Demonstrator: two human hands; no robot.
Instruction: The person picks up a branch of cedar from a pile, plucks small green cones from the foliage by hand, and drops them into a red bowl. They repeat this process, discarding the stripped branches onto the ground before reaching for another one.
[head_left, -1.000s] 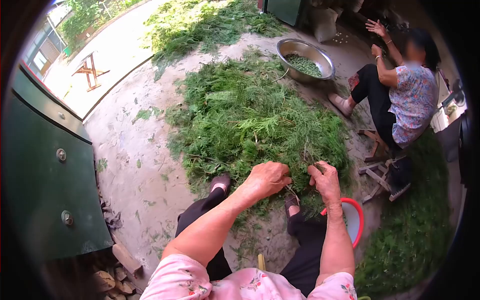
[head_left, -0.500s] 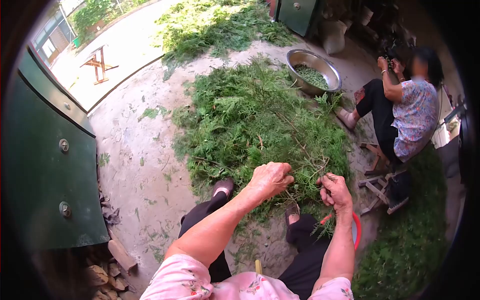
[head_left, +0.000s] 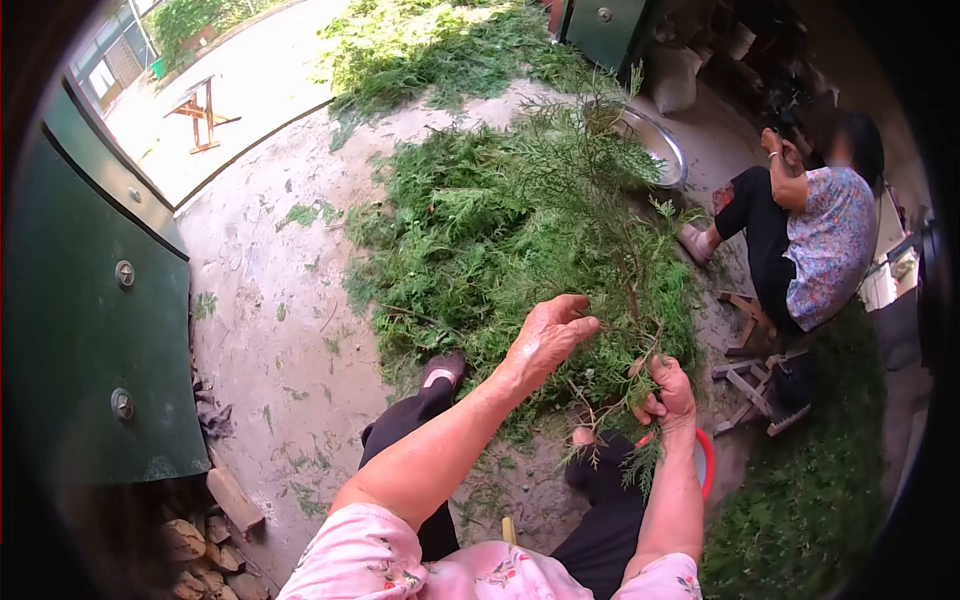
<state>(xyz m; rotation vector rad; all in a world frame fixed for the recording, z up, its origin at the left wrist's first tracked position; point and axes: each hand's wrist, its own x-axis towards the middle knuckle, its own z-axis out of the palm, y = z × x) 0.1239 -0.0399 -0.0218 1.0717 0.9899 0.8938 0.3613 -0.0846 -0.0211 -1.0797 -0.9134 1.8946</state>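
Observation:
My right hand (head_left: 668, 388) is closed around the stem of a long green branch (head_left: 610, 215) that now stands up out of the pile, its tip reaching over the metal bowl. My left hand (head_left: 548, 335) is higher on the same branch, fingers pinching at its sprigs. A big heap of cut green foliage (head_left: 470, 230) lies on the concrete in front of my feet. A red-rimmed basin (head_left: 706, 462) sits by my right leg, mostly hidden by my forearm.
Another person (head_left: 810, 230) sits at the right on a low stool, hands raised to their face. A metal bowl (head_left: 662, 143) of green bits stands behind the branch. A green metal door (head_left: 90, 330) is at the left, a second foliage pile (head_left: 430, 45) beyond.
The branch has been lifted from lying in the pile to standing upright. My left hand has risen and its fingers have moved up the stem; my right hand has dropped slightly.

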